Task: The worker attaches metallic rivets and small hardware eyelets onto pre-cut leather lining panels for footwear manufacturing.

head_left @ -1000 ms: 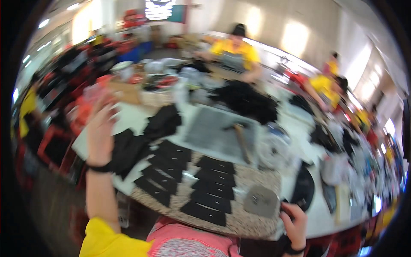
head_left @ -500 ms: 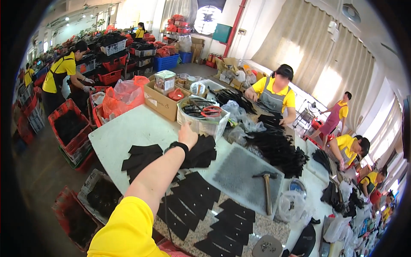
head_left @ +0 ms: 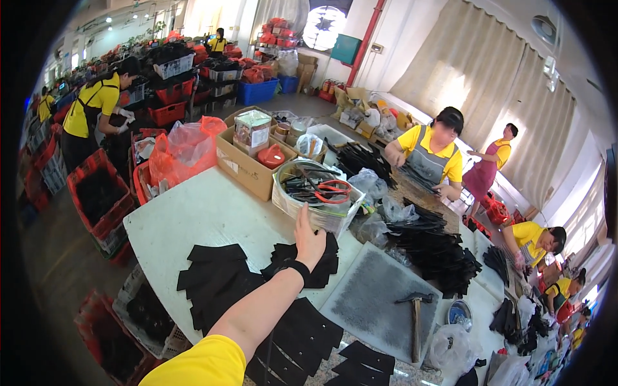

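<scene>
My left hand (head_left: pixel 311 243) reaches out over a pile of black flat pieces (head_left: pixel 325 267), its fingers extended toward a white plastic basket (head_left: pixel 324 219). I cannot tell whether the fingertips touch the basket's wall. In the basket lie pliers and other tools, some with red handles (head_left: pixel 333 192). Left of my wrist, more black pieces with notched edges (head_left: pixel 215 280) overlap on the white table (head_left: pixel 170 225). Further overlapping black pieces with small shiny dots (head_left: pixel 302 334) lie below my forearm. My right hand is outside the picture.
A hammer (head_left: pixel 416 325) rests on a grey-topped slab (head_left: pixel 370 289). Behind the basket stands a cardboard box (head_left: pixel 241 164) with tins. A red plastic bag (head_left: pixel 193 148) bulges beside it. Across the table a co-worker (head_left: pixel 434 151) handles black strips. Crates (head_left: pixel 100 193) stack at left.
The view has shifted. My left hand has moved right along the basket's near side, its fingers still extended. The dark round-edged item at the lower right has mostly left the picture.
</scene>
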{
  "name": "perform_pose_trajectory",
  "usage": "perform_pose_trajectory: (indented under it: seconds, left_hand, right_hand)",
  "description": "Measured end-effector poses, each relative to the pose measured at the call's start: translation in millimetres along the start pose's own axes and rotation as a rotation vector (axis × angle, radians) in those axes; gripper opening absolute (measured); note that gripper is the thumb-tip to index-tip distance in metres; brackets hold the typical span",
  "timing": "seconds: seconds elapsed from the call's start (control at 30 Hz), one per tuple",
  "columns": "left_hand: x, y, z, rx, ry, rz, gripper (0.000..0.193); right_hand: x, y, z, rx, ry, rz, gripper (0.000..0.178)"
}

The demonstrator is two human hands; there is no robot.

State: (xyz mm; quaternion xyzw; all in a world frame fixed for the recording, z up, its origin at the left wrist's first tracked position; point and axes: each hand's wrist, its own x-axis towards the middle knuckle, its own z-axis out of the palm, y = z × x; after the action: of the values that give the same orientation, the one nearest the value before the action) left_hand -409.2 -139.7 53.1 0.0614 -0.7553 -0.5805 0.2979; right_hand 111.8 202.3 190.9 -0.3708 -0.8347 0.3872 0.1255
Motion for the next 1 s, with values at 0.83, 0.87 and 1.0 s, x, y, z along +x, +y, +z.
perform_pose_trajectory:
  seconds: [0.83, 0.87, 1.0]
  left_hand:
    - [-18.1, 122.7, -183.1, -0.863, -0.121, -0.269, 0.054]
    - [-18.5, 130.8, -192.3, -0.858, -0.145, -0.247, 0.053]
    - [-14.1, 131.2, -217.9, -1.092, -0.363, -0.023, 0.028]
  right_hand:
    - [-67.3, -34.9, -28.9, -0.150, 0.238, -0.051, 0.028]
    - [-75.8, -53.9, -29.8, -0.167, 0.296, -0.002, 0.029]
    - [-89.0, -40.0, -56.1, -0.302, 0.427, -0.051, 0.033]
